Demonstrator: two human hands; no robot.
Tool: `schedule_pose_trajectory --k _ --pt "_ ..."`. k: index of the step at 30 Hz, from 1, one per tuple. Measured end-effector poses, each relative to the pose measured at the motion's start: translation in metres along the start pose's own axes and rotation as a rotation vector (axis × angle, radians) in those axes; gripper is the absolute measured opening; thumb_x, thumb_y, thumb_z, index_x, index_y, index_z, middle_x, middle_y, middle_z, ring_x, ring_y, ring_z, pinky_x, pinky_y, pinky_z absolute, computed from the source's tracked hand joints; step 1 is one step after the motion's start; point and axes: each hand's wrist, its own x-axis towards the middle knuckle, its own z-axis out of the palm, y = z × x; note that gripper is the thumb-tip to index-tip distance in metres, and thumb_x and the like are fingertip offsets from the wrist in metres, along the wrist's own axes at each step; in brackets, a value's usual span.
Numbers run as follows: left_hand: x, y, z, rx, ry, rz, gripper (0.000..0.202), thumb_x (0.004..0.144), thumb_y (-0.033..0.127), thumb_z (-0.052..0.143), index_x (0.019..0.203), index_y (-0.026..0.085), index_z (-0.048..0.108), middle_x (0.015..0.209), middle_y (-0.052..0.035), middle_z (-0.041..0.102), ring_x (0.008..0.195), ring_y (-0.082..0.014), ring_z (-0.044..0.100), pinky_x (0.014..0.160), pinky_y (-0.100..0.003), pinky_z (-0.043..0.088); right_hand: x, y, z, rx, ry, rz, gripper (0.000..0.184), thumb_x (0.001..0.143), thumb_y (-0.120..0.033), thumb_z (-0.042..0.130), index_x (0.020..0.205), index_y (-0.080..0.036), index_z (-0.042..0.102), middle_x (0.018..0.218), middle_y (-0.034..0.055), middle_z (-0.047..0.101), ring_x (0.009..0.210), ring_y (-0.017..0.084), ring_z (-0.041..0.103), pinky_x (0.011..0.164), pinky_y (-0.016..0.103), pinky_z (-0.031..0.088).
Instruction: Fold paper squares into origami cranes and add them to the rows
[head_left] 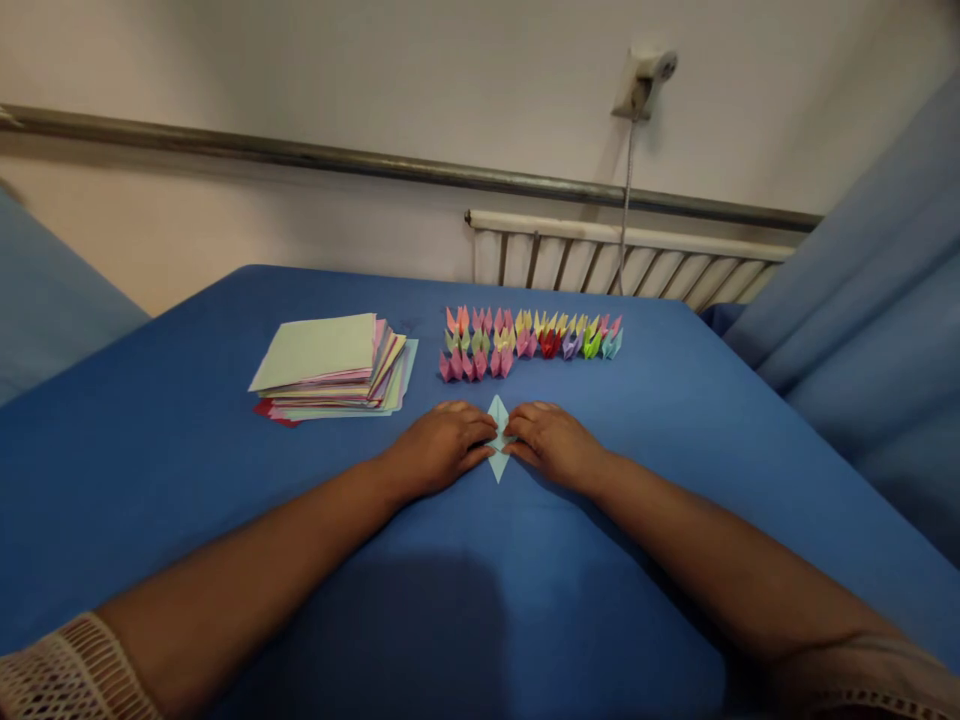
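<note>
A pale blue folded paper (499, 467) lies on the blue table cover as a narrow diamond, one point facing away from me and one facing me. From the left, my left hand (448, 446) has its fingertips and thumb closed on the paper's side edge. Mirroring it, my right hand (556, 444) holds the opposite edge, fingers and thumb drawn together. The fingers cover the middle of the paper at both sides; its upper and lower tips show between them. Just beyond stand rows of small folded paper cranes (550, 344) in pink, yellow, red, purple, green and blue.
To the left sits a thick, uneven stack of coloured paper sheets (319, 355). Blue cloth covers the table (150, 430). Behind its far edge are a radiator (600, 235), a metal rail (337, 160) and a wall socket (641, 85) with a cord. A blue curtain (862, 330) hangs at right.
</note>
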Motion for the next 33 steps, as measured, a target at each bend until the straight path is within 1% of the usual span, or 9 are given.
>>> schedule_pose_trajectory --k 5,7,10,15,18,22,27,30,33 --pt "0.003 0.003 0.001 0.069 -0.014 0.001 0.024 0.094 0.028 0.044 0.102 0.018 0.064 0.101 -0.0072 0.066 0.094 -0.0202 0.056 0.087 -0.036 0.040 0.001 0.002 0.007 -0.051 0.016 -0.009 0.026 0.095 -0.035 0.046 0.098 -0.016 0.064 0.095 0.0087 0.062 0.091 0.020 0.053 0.084 0.035 0.041" --pt "0.005 0.003 0.003 0.037 0.000 -0.030 0.024 0.094 0.026 0.043 0.099 0.017 0.064 0.098 -0.0073 0.066 0.092 -0.0195 0.057 0.086 -0.035 0.041 0.001 0.003 0.008 -0.025 0.031 -0.015 0.026 0.095 -0.035 0.045 0.098 -0.016 0.063 0.096 0.0087 0.061 0.092 0.020 0.053 0.085 0.035 0.041" --pt "0.005 -0.001 0.007 -0.051 0.050 -0.078 0.022 0.093 0.024 0.043 0.096 0.017 0.063 0.096 -0.0069 0.066 0.091 -0.0184 0.057 0.085 -0.033 0.042 0.000 0.004 0.010 0.053 0.086 -0.011 0.025 0.092 -0.037 0.051 0.102 -0.016 0.062 0.099 0.0084 0.061 0.094 0.020 0.053 0.087 0.035 0.041" --pt "0.003 -0.006 0.012 -0.116 0.097 -0.098 0.018 0.087 0.032 0.055 0.096 0.018 0.062 0.100 -0.0064 0.064 0.094 -0.0202 0.056 0.088 -0.035 0.042 0.002 0.005 0.016 0.155 0.161 0.063 0.011 0.092 -0.023 0.052 0.094 -0.017 0.061 0.093 0.0060 0.060 0.090 0.017 0.054 0.085 0.032 0.042" --pt "0.003 -0.008 0.013 -0.151 0.099 -0.118 0.019 0.086 0.033 0.057 0.096 0.018 0.062 0.101 -0.0058 0.064 0.095 -0.0204 0.055 0.089 -0.035 0.042 0.003 0.005 0.019 0.189 0.181 0.085 0.010 0.092 -0.022 0.052 0.091 -0.018 0.061 0.090 0.0050 0.060 0.087 0.017 0.053 0.083 0.031 0.042" --pt "0.006 -0.011 0.015 -0.220 0.114 -0.230 0.019 0.090 0.028 0.049 0.084 0.019 0.065 0.102 -0.0041 0.065 0.096 -0.0188 0.057 0.091 -0.037 0.040 0.004 0.006 0.021 0.218 0.189 0.133 0.011 0.092 -0.022 0.051 0.086 -0.018 0.060 0.089 0.0042 0.059 0.086 0.016 0.053 0.082 0.030 0.042" --pt "0.010 -0.008 0.017 -0.192 0.125 -0.415 0.020 0.087 0.031 0.051 0.079 0.020 0.065 0.105 -0.0030 0.064 0.098 -0.0222 0.056 0.088 -0.042 0.039 0.008 0.009 0.025 0.197 0.182 0.280 0.016 0.092 -0.027 0.051 0.082 -0.018 0.059 0.090 0.0045 0.058 0.089 0.016 0.053 0.084 0.031 0.040" --pt "0.011 -0.005 0.018 -0.128 0.141 -0.460 0.019 0.085 0.032 0.053 0.076 0.019 0.063 0.103 -0.0039 0.063 0.096 -0.0232 0.056 0.087 -0.043 0.040 0.009 0.008 0.026 0.164 0.193 0.339 0.014 0.090 -0.029 0.055 0.081 -0.018 0.057 0.090 0.0040 0.057 0.088 0.017 0.052 0.083 0.031 0.040" --pt "0.011 -0.005 0.019 -0.067 0.155 -0.474 0.015 0.084 0.031 0.055 0.081 0.019 0.063 0.096 -0.0049 0.063 0.090 -0.0232 0.056 0.083 -0.041 0.042 0.009 0.006 0.025 0.139 0.197 0.378 0.015 0.086 -0.031 0.059 0.079 -0.018 0.056 0.087 0.0033 0.057 0.085 0.017 0.051 0.081 0.031 0.040"
